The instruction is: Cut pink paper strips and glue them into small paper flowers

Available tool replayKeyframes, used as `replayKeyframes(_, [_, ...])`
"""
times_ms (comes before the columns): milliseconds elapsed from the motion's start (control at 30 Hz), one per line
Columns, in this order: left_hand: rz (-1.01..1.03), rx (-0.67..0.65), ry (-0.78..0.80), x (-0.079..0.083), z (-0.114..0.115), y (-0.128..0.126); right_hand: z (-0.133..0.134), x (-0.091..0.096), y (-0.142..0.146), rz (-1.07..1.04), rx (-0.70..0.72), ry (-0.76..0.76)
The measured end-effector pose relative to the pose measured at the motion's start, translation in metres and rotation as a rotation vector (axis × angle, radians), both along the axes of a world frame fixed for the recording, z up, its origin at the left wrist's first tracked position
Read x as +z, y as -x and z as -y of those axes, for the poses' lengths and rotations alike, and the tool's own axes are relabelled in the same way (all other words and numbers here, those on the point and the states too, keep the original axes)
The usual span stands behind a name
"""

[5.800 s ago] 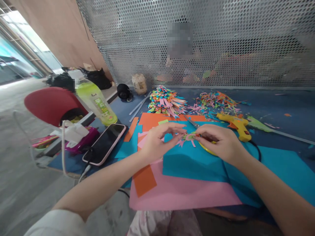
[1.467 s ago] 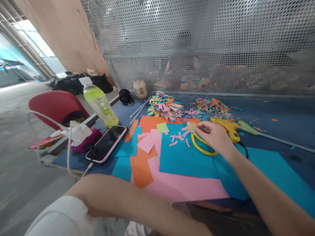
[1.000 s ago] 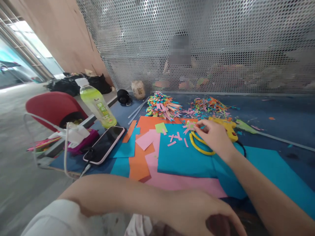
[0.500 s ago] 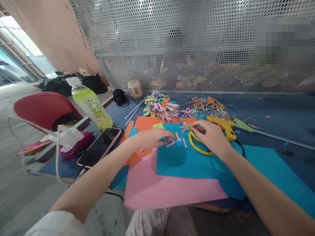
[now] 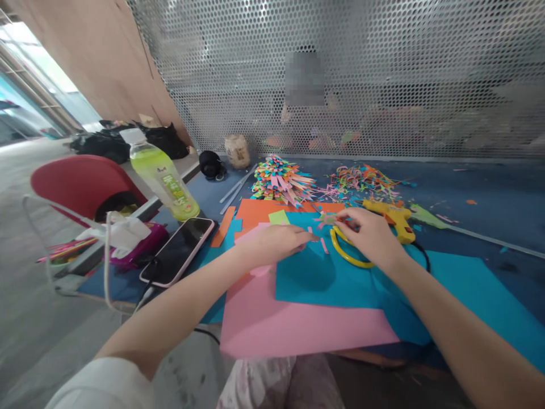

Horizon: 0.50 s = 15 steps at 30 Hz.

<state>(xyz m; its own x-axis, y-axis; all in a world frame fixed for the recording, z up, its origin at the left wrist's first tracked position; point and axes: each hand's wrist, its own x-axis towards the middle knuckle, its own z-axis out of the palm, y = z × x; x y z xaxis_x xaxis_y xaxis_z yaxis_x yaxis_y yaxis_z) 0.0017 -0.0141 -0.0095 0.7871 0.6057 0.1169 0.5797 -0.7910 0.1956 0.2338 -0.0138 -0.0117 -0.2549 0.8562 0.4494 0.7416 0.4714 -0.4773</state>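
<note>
My right hand [image 5: 369,227] pinches a small bundle of pink and green paper strips [image 5: 327,219] at its fingertips. Just below that hand lies a yellow loop handle [image 5: 349,255], like that of scissors, partly hidden by it. My left hand [image 5: 281,243] reaches across the blue paper sheet [image 5: 315,284], palm down, its fingers stretched towards the loose pink strips [image 5: 324,246]; its thumb is mostly hidden. A pink sheet [image 5: 298,329] lies beneath the blue one.
Behind the sheets stands a cone of layered coloured paper strips [image 5: 279,182], beside a heap of shreds [image 5: 361,180]. A yellow glue gun [image 5: 398,218] lies by my right hand. To the left are a phone [image 5: 179,253] and a drink bottle [image 5: 166,182].
My left hand has moved slightly right, its fingers stretching further over the pink strips. My right hand keeps its pinch on the strip bundle. The view has shifted a little.
</note>
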Motion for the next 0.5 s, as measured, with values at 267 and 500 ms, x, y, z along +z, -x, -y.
replayKeyframes(267, [0.428, -0.117, 0.391, 0.053, 0.027, -0.008, 0.003, 0.001, 0.003, 0.046, 0.049, -0.001])
replayKeyframes(500, [0.663, -0.278, 0.656, 0.107, 0.075, -0.005, 0.011, 0.007, 0.009, 0.100, 0.122, 0.044])
